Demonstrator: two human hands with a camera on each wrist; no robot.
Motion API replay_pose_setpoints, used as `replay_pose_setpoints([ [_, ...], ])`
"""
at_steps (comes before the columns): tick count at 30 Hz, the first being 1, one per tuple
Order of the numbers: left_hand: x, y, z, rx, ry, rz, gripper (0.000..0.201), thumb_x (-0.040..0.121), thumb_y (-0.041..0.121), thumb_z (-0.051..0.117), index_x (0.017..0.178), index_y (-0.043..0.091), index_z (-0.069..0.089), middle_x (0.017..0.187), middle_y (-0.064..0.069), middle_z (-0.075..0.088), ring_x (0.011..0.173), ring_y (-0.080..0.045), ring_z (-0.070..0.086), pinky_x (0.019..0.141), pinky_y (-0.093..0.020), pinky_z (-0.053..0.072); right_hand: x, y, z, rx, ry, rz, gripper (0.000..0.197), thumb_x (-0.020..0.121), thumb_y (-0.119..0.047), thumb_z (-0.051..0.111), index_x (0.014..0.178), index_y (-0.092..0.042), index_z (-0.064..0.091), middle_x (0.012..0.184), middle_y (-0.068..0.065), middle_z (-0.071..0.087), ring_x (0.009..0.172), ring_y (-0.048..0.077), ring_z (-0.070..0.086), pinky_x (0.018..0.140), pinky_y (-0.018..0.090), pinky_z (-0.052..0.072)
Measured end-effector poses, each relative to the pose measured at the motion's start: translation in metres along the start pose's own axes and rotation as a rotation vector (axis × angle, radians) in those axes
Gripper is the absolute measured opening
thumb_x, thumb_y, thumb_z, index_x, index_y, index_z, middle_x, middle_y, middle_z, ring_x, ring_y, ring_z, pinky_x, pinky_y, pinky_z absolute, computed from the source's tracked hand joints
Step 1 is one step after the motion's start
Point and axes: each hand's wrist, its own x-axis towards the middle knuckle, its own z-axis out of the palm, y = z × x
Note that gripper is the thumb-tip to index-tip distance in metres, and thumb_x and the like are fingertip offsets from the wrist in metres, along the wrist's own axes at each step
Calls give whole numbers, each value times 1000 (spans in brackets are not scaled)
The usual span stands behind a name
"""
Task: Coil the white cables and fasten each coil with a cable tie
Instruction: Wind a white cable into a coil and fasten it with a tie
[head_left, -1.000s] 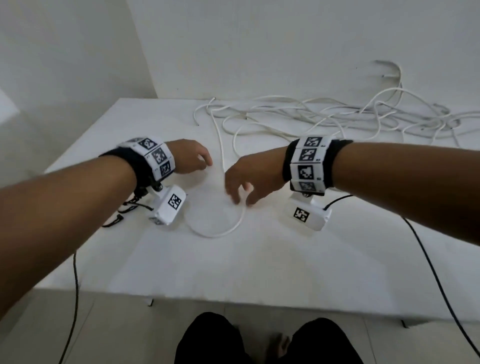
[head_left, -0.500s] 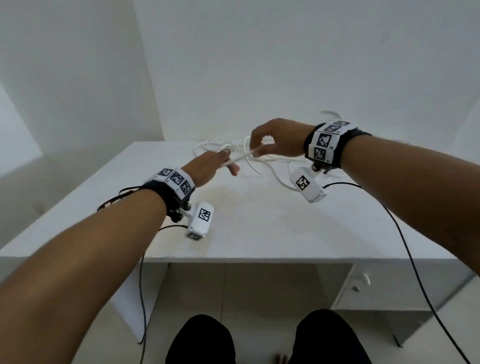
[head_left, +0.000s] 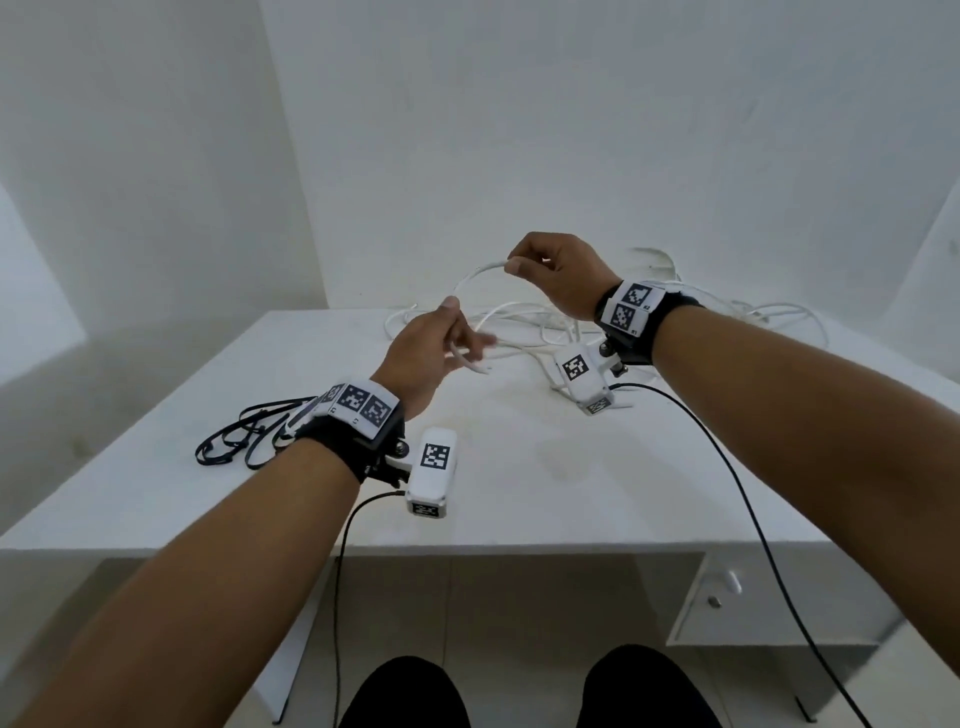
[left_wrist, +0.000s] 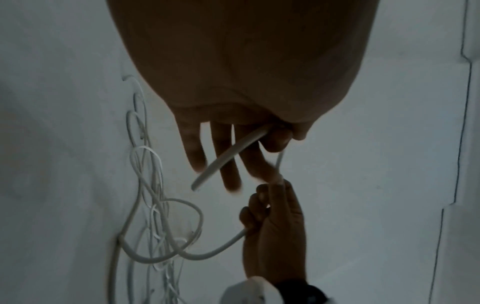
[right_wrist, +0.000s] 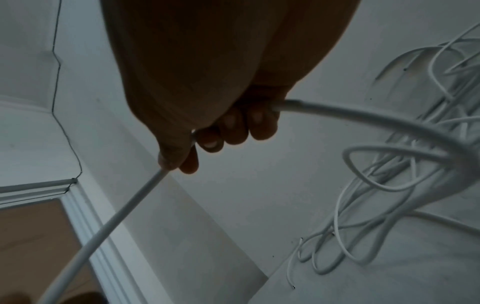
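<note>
A white cable arcs in the air between my two hands above the white table. My left hand pinches it near its free end, which sticks out past the fingers; the left wrist view shows that cable crossing my straight fingers. Higher and to the right, my right hand grips the same cable with thumb and curled fingers. From there it runs down into the tangle of white cables at the table's back.
Several black cable ties lie on the table at the left, just behind my left wrist. More loose white cable spreads along the back right by the wall. A drawer sits under the table's right side.
Both hands have risen from the table with the cable. Since half a second ago the right hand has moved up and away from the left, lengthening the span between them.
</note>
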Motion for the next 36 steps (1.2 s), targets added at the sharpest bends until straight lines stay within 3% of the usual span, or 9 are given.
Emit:
replay_pose_setpoints([
  [2, 1, 6, 2, -202, -43, -50, 43, 107, 36, 31, 68, 18, 35, 54, 2, 35, 45, -15, 44, 53, -26, 41, 0, 5, 4, 12, 6, 31, 15, 95, -30, 63, 87, -18, 68, 64, -10, 51, 50, -1, 44, 55, 15, 35],
  [4, 3, 12, 2, -372, -91, -64, 37, 103, 36, 35, 71, 19, 38, 53, 6, 27, 36, -7, 24, 39, -21, 20, -4, 11, 8, 58, -41, 102, 21, 96, -33, 60, 89, -14, 67, 64, -7, 50, 45, 1, 42, 51, 17, 36],
  [9, 6, 41, 4, -738, -126, 131, 20, 91, 25, 45, 79, 13, 55, 55, 5, 37, 40, -7, 30, 40, -20, 28, -22, 28, 20, 178, -199, 189, 21, 98, -32, 57, 94, -12, 60, 69, 1, 53, 52, 14, 46, 50, 29, 48],
  [14, 8, 48, -5, -739, -66, 211, 40, 103, 43, 34, 95, 16, 62, 53, 8, 34, 36, -4, 25, 39, -18, 23, -43, 34, 22, 288, -164, 184, 18, 98, -28, 59, 92, -12, 60, 65, 3, 49, 51, 12, 45, 54, 27, 52],
  [17, 8, 46, -3, -772, -69, 184, 46, 102, 43, 33, 83, 14, 62, 52, 6, 32, 36, -6, 24, 37, -19, 19, -49, 30, 27, 140, -142, 106, 21, 100, -31, 54, 96, -18, 70, 66, 0, 53, 54, 3, 49, 58, 21, 44],
  [20, 14, 49, 2, -764, -64, 165, 41, 103, 35, 35, 75, 13, 55, 53, 4, 35, 40, -9, 28, 41, -21, 22, -59, 26, 36, -98, -321, 47, 22, 98, -43, 54, 102, -30, 72, 78, 3, 65, 69, 15, 58, 70, 31, 49],
  [26, 29, 19, 6, -130, 115, 223, 32, 103, 26, 33, 73, 15, 39, 55, 4, 38, 45, -11, 29, 47, -24, 25, -73, -6, 49, -206, -576, -52, 19, 98, -47, 52, 87, -43, 67, 68, -10, 59, 62, 0, 52, 63, 21, 41],
  [31, 30, -11, -7, 489, 67, 225, 33, 106, 27, 33, 76, 15, 39, 63, 3, 38, 54, -8, 35, 56, -22, 33, -73, -25, 45, -300, -606, -182, 32, 101, -38, 52, 71, -28, 56, 56, -10, 45, 51, 0, 45, 51, 15, 30],
  [36, 29, -18, -15, 803, -44, 146, 35, 104, 34, 36, 74, 16, 42, 68, 1, 48, 61, -15, 43, 63, -32, 37, -69, -21, 33, -295, -520, -170, 17, 96, -31, 57, 99, -21, 70, 64, -17, 53, 59, -2, 51, 59, 18, 37],
])
